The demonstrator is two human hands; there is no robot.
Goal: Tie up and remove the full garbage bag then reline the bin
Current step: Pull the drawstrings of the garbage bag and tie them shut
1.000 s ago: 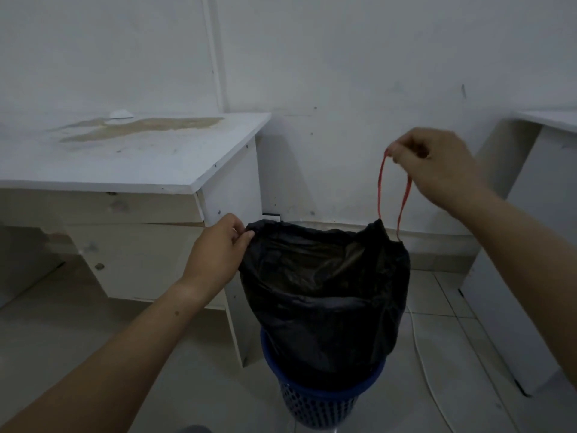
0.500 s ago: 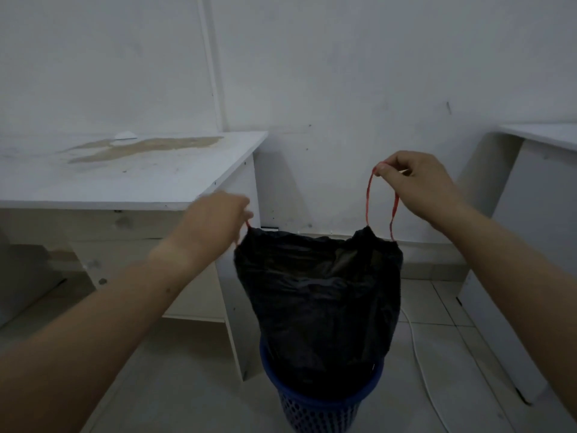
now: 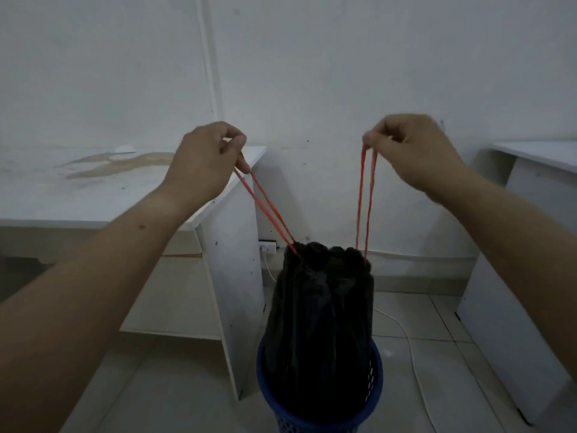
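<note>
A black garbage bag (image 3: 321,320) stands in a blue mesh bin (image 3: 376,389) on the floor, its mouth cinched nearly closed. Two red drawstring loops rise from the mouth. My left hand (image 3: 206,160) pinches the left drawstring loop (image 3: 268,210), which runs taut and slanted up to the left. My right hand (image 3: 412,151) pinches the right drawstring loop (image 3: 365,201), which hangs almost straight up. Both hands are raised well above the bag, at about the same height.
A white desk (image 3: 93,189) with a stained top stands to the left, its side panel close to the bin. Another white desk (image 3: 530,245) is on the right. A wall socket (image 3: 268,246) and white cable (image 3: 412,354) lie behind the bin on the tiled floor.
My left hand left the bag's rim, took the left drawstring and pulled it up. Both loops lengthened and the bag's mouth drew closed. My right hand stayed raised with its loop.
</note>
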